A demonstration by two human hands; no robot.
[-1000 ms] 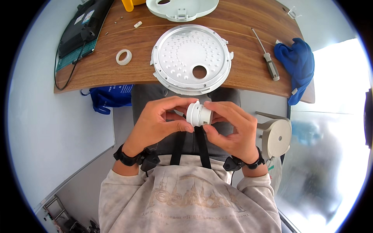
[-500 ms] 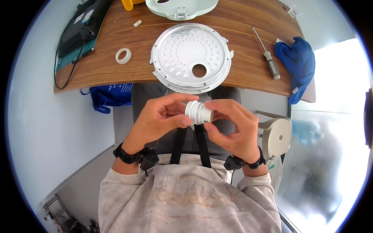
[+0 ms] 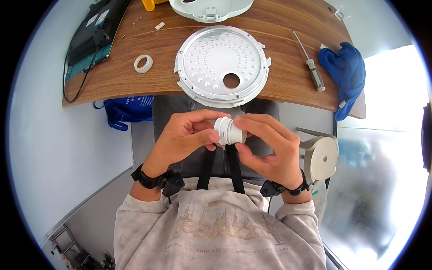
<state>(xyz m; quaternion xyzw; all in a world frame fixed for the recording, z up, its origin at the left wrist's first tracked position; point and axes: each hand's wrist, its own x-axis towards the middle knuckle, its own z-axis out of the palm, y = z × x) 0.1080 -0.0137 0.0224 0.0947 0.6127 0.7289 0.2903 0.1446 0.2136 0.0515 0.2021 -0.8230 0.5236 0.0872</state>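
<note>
Over my lap, just off the table's front edge, a white ringed plastic cylinder (image 3: 230, 131) lies on its side between my hands. My left hand (image 3: 191, 133) pinches its wider, flanged end between thumb and fingers. At the narrower end, the fingers of my right hand (image 3: 268, 143) curl over the top with the thumb below. A small slot shows in the cylinder's side. Beyond my hands, a round silvery-white dimpled plate (image 3: 198, 58) with one large hole overhangs the table edge. A loose white ring (image 3: 144, 64) lies on the table to the left.
On the wooden table (image 3: 283, 76) a screwdriver (image 3: 314, 74) and a blue cloth (image 3: 344, 72) lie at the right. A pale lid-like part (image 3: 210, 14) is at the back. A black device (image 3: 96, 33) with a cable rests on a green mat. A beige stool (image 3: 321, 157) stands at right.
The cylinder has turned slightly about its length in my fingers, and its side slot now shows more plainly. My right fingers have shifted a little along it.
</note>
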